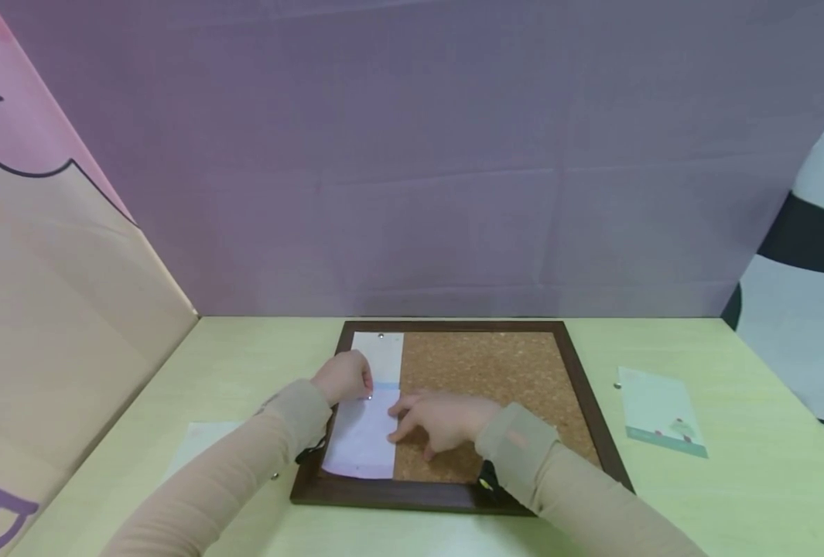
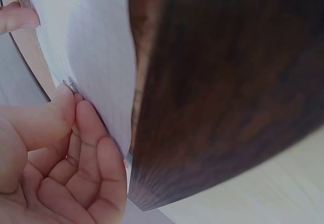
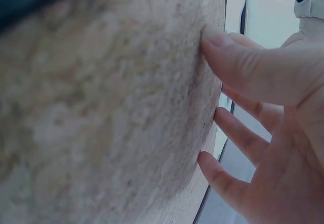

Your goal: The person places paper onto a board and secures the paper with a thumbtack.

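Observation:
My left hand [image 1: 344, 376] pinches a small silver thumbtack [image 2: 70, 86] between thumb and fingertips. The tack is at the top part of a pale lilac sheet of paper [image 1: 361, 445], whose lower edge curls a little. This sheet lies along the left side of a cork board [image 1: 481, 362] with a dark brown frame [image 1: 412, 497]. Above it is a white sheet [image 1: 377, 357] with a tack [image 1: 381, 336] near its top edge. My right hand [image 1: 446, 422] is spread over the board, fingertips on the cork and at the sheet's right edge.
Right of the board lies a pale green note sheet [image 1: 662, 406] with a loose tack [image 1: 617, 385] by its corner. Another pale sheet [image 1: 199, 442] is partly hidden behind the left forearm, near another tack [image 1: 275, 476]. A purple cloth backdrop [image 1: 439, 170] rises behind the table.

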{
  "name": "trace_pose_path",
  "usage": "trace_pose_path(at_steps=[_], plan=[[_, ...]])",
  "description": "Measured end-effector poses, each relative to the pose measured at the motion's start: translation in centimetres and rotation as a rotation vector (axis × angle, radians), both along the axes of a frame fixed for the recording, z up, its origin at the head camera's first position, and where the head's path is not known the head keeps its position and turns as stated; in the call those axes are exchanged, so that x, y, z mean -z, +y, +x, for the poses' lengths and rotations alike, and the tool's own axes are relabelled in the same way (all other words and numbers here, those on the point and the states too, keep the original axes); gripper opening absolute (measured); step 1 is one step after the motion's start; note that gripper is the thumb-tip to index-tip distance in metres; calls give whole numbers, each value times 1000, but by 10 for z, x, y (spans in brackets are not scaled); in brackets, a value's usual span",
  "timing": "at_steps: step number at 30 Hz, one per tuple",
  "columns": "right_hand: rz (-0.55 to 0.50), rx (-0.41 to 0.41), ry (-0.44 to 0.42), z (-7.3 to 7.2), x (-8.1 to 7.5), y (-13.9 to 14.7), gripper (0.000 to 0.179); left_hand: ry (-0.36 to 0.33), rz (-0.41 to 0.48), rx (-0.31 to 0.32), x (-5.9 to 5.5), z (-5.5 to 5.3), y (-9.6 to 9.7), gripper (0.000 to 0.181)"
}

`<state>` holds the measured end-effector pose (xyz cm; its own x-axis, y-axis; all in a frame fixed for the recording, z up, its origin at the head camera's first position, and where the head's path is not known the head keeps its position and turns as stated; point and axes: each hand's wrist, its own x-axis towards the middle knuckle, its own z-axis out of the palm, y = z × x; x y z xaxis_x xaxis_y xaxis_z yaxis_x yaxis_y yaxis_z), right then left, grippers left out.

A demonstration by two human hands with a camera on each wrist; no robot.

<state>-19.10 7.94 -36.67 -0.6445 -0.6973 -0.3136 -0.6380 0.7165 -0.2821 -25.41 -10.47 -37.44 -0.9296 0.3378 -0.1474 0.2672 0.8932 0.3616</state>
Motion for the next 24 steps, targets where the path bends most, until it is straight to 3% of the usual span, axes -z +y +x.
trace_pose_path(at_steps=[24], plan=[[-2, 17, -19, 2, -4, -1, 54, -25, -5, 29, 0, 0, 2, 17]])
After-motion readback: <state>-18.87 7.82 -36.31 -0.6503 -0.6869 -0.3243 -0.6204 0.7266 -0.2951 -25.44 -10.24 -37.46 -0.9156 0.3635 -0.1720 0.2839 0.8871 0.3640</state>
